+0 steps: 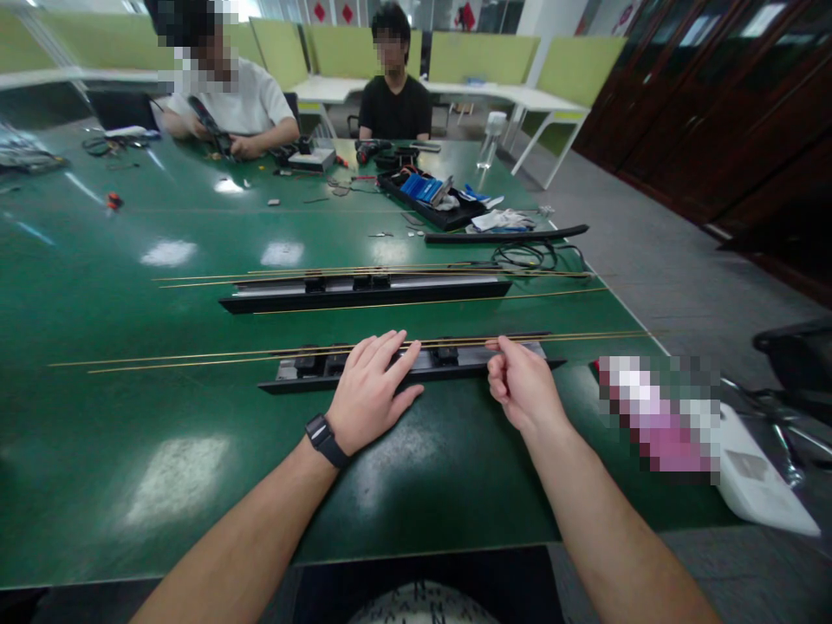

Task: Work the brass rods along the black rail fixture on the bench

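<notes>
Thin, straight golden rods (162, 359) lie along a long black bar (455, 373) with a grey channel, on the glossy green table (442, 494). The left hand (369, 394) lies open over them, grasping nothing; the right hand (526, 383) curls at the rods, its grip unclear. Beyond lies a similar bar (364, 297).

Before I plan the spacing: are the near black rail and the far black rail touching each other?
Apart. The head view shows a strip of green tabletop between the near black rail and the far black rail.
</notes>
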A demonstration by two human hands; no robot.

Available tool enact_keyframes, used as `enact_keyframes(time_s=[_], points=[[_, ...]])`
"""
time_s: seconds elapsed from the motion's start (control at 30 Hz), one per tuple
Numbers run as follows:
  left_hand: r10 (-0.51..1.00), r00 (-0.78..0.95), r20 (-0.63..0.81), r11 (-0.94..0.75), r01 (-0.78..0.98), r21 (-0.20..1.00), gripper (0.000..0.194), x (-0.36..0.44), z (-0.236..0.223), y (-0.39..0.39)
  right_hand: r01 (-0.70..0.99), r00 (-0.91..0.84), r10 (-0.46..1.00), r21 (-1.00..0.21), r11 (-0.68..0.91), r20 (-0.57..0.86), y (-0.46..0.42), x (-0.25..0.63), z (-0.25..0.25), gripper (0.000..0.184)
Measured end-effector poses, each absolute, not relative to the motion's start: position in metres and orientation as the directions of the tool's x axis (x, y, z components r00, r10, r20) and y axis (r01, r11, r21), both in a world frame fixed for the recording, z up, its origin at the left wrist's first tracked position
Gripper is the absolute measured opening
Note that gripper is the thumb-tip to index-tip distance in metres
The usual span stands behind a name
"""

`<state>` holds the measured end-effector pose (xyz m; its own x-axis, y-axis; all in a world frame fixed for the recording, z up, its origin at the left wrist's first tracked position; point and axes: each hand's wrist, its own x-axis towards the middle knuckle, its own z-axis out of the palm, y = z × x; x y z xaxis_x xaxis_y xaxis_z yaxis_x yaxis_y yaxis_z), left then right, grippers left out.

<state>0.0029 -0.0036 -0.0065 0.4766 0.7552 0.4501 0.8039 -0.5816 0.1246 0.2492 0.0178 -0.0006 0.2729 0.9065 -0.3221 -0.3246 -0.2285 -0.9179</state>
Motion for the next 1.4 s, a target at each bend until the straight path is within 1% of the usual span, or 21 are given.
enact_keyframes(time_s=[0.23,0.4,0.6,0.77,0.97,1.13,1.3,1.4], points=[[0.757,0.469,0.454,-0.583,0.799,0.146,0.056,0.0032,-0.0073,-0.0033,-0.281,0.215,0.925,-0.927,-0.250,-0.315,0.0162,0.2483,0.0018,0.035],[0.756,0.472,0.452,-0.583,0.801,0.138,0.056,0.0031,-0.0083,-0.0038,-0.305,0.240,0.919,-0.923,-0.234,-0.312,0.0161,0.2485,0.0014,0.032],[0.751,0.471,0.463,-0.586,0.798,0.138,0.056,0.0021,-0.0084,-0.0038,-0.287,0.195,0.932,-0.926,-0.243,-0.305,0.0163,0.2480,0.0038,0.032],[0.749,0.474,0.462,-0.587,0.798,0.133,0.056,0.0024,-0.0080,-0.0037,-0.317,0.242,0.916,-0.918,-0.236,-0.319,0.0166,0.2476,0.0034,0.027],[0.746,0.475,0.466,-0.589,0.798,0.130,0.057,0.0029,-0.0084,-0.0039,-0.286,0.188,0.934,-0.927,-0.243,-0.303,0.0170,0.2489,0.0002,0.030],[0.742,0.477,0.472,-0.591,0.797,0.124,0.057,0.0027,-0.0084,-0.0033,-0.315,0.230,0.921,-0.920,-0.235,-0.314,0.0171,0.2499,-0.0004,0.027],[0.747,0.472,0.468,-0.588,0.797,0.134,0.056,0.0027,-0.0088,-0.0036,-0.291,0.172,0.937,-0.924,-0.247,-0.304,0.0176,0.2503,-0.0004,0.031],[0.743,0.474,0.473,-0.592,0.795,0.133,0.056,0.0027,-0.0092,-0.0033,-0.304,0.206,0.924,-0.918,-0.253,-0.323,0.0182,0.2503,-0.0001,0.030]])
